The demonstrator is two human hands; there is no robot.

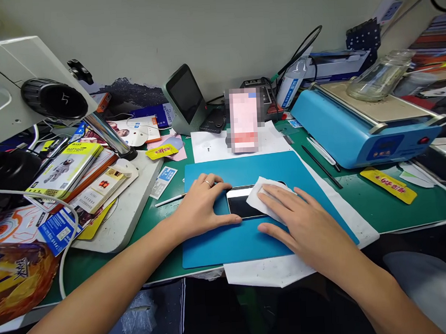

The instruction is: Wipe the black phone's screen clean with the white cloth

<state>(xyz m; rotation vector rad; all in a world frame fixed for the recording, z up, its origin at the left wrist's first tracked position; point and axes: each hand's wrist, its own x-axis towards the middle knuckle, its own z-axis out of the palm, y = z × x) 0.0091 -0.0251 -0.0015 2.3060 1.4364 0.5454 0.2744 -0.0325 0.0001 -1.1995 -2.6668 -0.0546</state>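
Observation:
A phone with a dark, glossy screen (242, 205) lies flat on a blue mat (211, 246). My left hand (202, 207) is at the phone's left end, thumb along the near edge and fingers at the far edge, holding it on the mat. A white wipe (259, 197) covers part of the screen towards the right. My right hand (302, 220) presses that wipe down with outstretched fingers, its thumb apart over the mat. The phone's right end is mostly hidden under the wipe and fingers.
Beyond the mat stands a blurred pinkish phone-like object (243, 119). A blue machine (354, 131) bearing a glass jar (378, 79) is at the right. On the left, boxes lie on a white stand base (129, 210). A dark pen-like tool (322, 167) lies right of the mat.

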